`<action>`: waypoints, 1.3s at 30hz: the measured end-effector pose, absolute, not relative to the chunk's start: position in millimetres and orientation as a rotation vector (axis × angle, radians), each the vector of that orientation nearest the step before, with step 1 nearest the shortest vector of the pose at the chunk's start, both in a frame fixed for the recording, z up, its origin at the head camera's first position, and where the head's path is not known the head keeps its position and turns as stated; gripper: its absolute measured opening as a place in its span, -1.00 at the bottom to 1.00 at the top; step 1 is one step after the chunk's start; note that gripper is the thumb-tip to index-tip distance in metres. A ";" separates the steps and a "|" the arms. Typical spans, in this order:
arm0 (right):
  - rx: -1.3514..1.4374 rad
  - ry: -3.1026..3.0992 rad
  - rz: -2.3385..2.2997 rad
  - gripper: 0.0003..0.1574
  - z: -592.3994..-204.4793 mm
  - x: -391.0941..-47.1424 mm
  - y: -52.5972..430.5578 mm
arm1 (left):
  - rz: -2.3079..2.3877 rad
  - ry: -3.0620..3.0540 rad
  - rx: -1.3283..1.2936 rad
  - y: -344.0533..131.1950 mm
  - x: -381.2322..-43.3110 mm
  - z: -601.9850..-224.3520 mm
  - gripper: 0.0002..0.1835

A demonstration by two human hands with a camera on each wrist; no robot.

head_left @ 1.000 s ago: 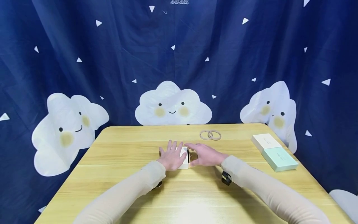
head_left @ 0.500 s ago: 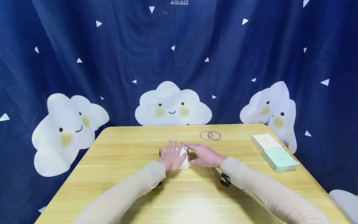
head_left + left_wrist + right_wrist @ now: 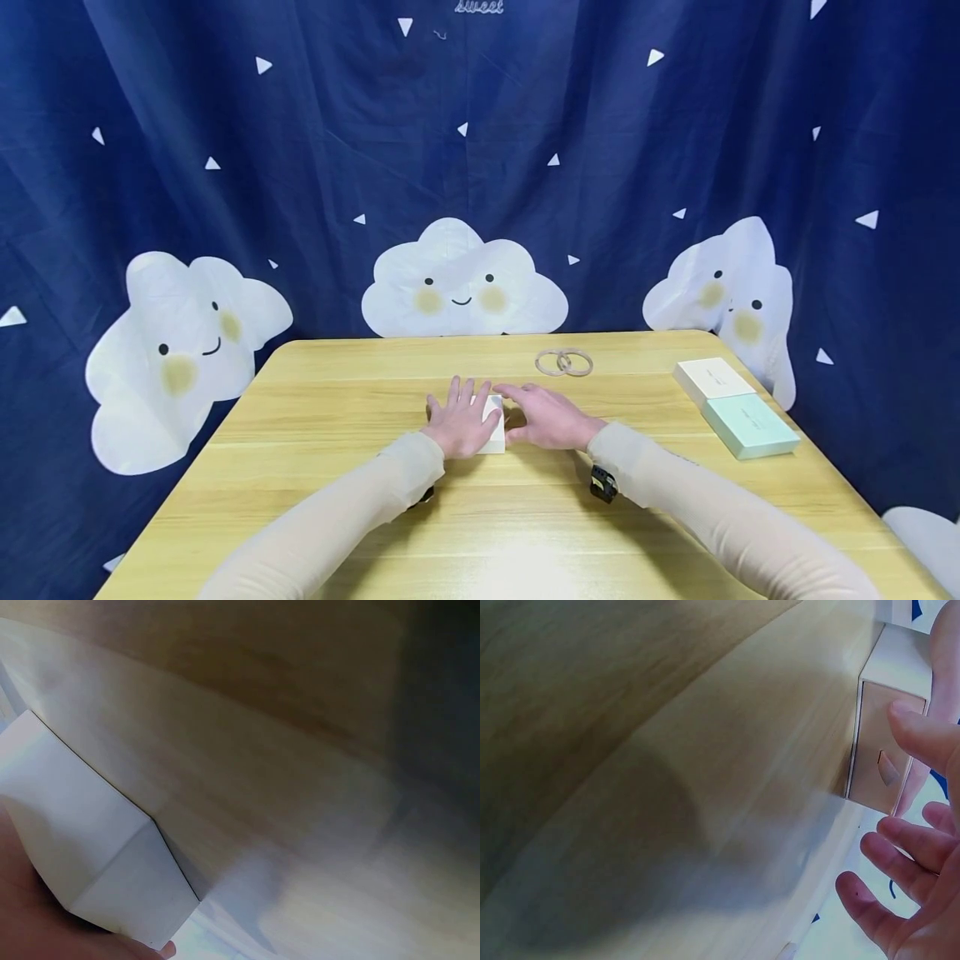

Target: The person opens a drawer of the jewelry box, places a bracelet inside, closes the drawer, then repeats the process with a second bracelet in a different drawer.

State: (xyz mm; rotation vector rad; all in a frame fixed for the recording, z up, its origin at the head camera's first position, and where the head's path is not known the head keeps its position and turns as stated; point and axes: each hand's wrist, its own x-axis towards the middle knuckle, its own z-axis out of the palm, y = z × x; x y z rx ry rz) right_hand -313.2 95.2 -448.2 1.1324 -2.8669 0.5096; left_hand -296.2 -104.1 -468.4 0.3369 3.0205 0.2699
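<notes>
Small white box: lies on the wooden table [image 3: 495, 517] between the two hands, near the middle; the box [image 3: 492, 445] is partly covered by a palm.
Left hand: the left hand [image 3: 459, 421] rests over the box top, fingers spread and straight, nothing clenched.
Right hand: the right hand [image 3: 550, 418] sits at the box's end, thumb and fingers apart and slightly bent, gripping nothing; thumb tip before the end panel, though contact is hard to tell.
End panel: the tan panel [image 3: 874, 727] is framed by a thin white rim and bears a small half-round shape.
Rings: two overlapping rings [image 3: 562, 362] lie beyond the right hand.
Right side: a white carton [image 3: 714, 379] stands just behind a pale green carton [image 3: 752, 427].
Backdrop: dark blue curtain [image 3: 322, 150] with smiling clouds and white triangles.
</notes>
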 end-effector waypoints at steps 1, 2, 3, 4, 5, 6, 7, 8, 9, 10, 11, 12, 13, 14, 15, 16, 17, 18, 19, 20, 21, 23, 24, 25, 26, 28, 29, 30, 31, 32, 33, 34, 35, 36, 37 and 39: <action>1.132 -2.868 0.502 0.08 -448.2 -313.5 95.2 | 0.266 3.021 0.335 -104.0 -296.4 -468.2 -0.25; 1.134 -2.865 0.503 0.07 -447.8 -313.4 95.3 | 0.265 3.022 0.335 -103.9 -296.5 -468.1 -0.24; 1.137 -2.862 0.505 0.07 -447.4 -313.4 95.4 | 0.264 3.021 0.335 -103.7 -296.7 -468.0 -0.24; 1.138 -2.863 0.506 0.07 -447.0 -313.3 95.4 | 0.263 3.022 0.335 -103.6 -297.0 -467.9 -0.24; 1.140 -2.862 0.508 0.07 -446.6 -313.3 95.5 | 0.259 3.021 0.334 -103.5 -297.3 -467.8 -0.24; 1.139 -2.865 0.506 0.08 -446.1 -313.3 95.5 | 0.261 3.018 0.333 -103.5 -297.6 -467.8 -0.24; 1.143 -2.860 0.508 0.07 -445.8 -313.3 95.6 | 0.266 3.017 0.334 -103.5 -297.9 -467.8 -0.24; 1.149 -2.854 0.513 0.07 -445.6 -313.2 95.7 | 0.262 3.015 0.334 -103.5 -298.5 -468.0 -0.23; 1.149 -2.858 0.511 0.07 -445.4 -313.2 95.8 | 0.265 3.012 0.334 -103.5 -298.8 -467.9 -0.23; 1.149 -2.861 0.511 0.08 -445.3 -313.2 95.9 | 0.261 3.009 0.335 -103.6 -299.5 -468.3 -0.23; 1.152 -2.859 0.513 0.08 -445.2 -313.1 96.0 | 0.258 3.006 0.336 -103.8 -300.3 -468.7 -0.22; 1.156 -2.859 0.514 0.08 -445.2 -312.9 96.2 | 0.261 3.005 0.340 -104.1 -300.7 -468.6 -0.22; 1.161 -2.856 0.520 0.07 -445.4 -312.7 96.4 | 0.252 3.003 0.342 -104.3 -301.1 -468.9 -0.22; 1.164 -2.858 0.522 0.08 -445.5 -312.4 96.5 | 0.238 2.999 0.342 -104.6 -301.7 -468.9 -0.22; 1.165 -2.859 0.523 0.08 -445.5 -312.2 96.7 | 0.232 2.997 0.344 -104.9 -301.8 -468.9 -0.22; 1.169 -2.856 0.527 0.08 -445.6 -311.9 96.8 | 0.224 2.996 0.347 -105.3 -302.1 -469.1 -0.21; 1.171 -2.855 0.527 0.08 -445.6 -311.6 96.9 | 0.227 2.996 0.350 -105.6 -301.9 -468.9 -0.21; 1.173 -2.855 0.527 0.07 -445.4 -311.3 96.9 | 0.225 2.995 0.352 -105.8 -301.7 -468.6 -0.20; 1.172 -2.855 0.530 0.07 -445.0 -310.9 96.9 | 0.213 2.992 0.351 -105.9 -301.8 -468.8 -0.20; 1.171 -2.857 0.530 0.07 -444.4 -310.5 96.9 | 0.212 2.994 0.352 -106.1 -301.8 -468.7 -0.20; 1.170 -2.861 0.532 0.06 -443.7 -310.1 96.9 | 0.222 2.997 0.354 -106.2 -301.6 -468.7 -0.20; 1.163 -2.872 0.536 0.06 -441.9 -309.0 96.9 | 0.246 3.005 0.361 -106.2 -301.3 -468.2 -0.21; 1.159 -2.875 0.544 0.05 -440.8 -308.5 97.0 | 0.252 3.009 0.366 -106.3 -301.2 -468.0 -0.21; 1.154 -2.879 0.550 0.05 -439.9 -307.8 97.3 | 0.262 3.015 0.370 -106.4 -301.1 -467.7 -0.21; 1.147 -2.883 0.554 0.04 -439.0 -307.3 97.6 | 0.276 3.019 0.377 -106.7 -300.9 -467.6 -0.21; 1.137 -2.884 0.558 0.03 -437.7 -306.7 98.1 | 0.304 3.034 0.396 -107.3 -300.5 -466.5 -0.21; 1.135 -2.880 0.559 0.01 -437.4 -306.5 98.4 | 0.304 3.044 0.407 -107.8 -300.7 -466.2 -0.20; 1.134 -2.875 0.562 0.00 -437.2 -306.4 98.7 | 0.298 3.055 0.416 -108.4 -300.7 -465.8 -0.20; 1.133 -2.870 0.557 -0.01 -437.4 -306.4 99.1 | 0.295 3.067 0.425 -109.1 -300.8 -465.1 -0.19; 1.134 -2.864 0.554 -0.02 -437.4 -306.5 99.3 | 0.296 3.084 0.437 -109.8 -301.2 -464.6 -0.18; 1.135 -2.857 0.552 -0.03 -437.5 -306.6 99.5 | 0.301 3.103 0.448 -110.6 -301.5 -463.9 -0.18; 1.136 -2.852 0.550 -0.04 -437.8 -306.7 99.8 | 0.300 3.121 0.457 -111.4 -302.0 -463.4 -0.18; 1.134 -2.846 0.549 -0.05 -437.9 -306.7 100.1 | 0.300 3.143 0.467 -112.3 -302.5 -462.9 -0.18; 1.132 -2.842 0.550 -0.06 -437.9 -306.6 100.3 | 0.305 3.162 0.475 -113.2 -302.8 -462.5 -0.19; 1.134 -2.834 0.551 -0.07 -437.9 -306.7 100.4 | 0.312 3.184 0.487 -114.1 -303.5 -462.3 -0.21; 1.136 -2.826 0.556 -0.08 -437.3 -306.5 100.4 | 0.311 3.219 0.510 -116.3 -304.6 -461.8 -0.24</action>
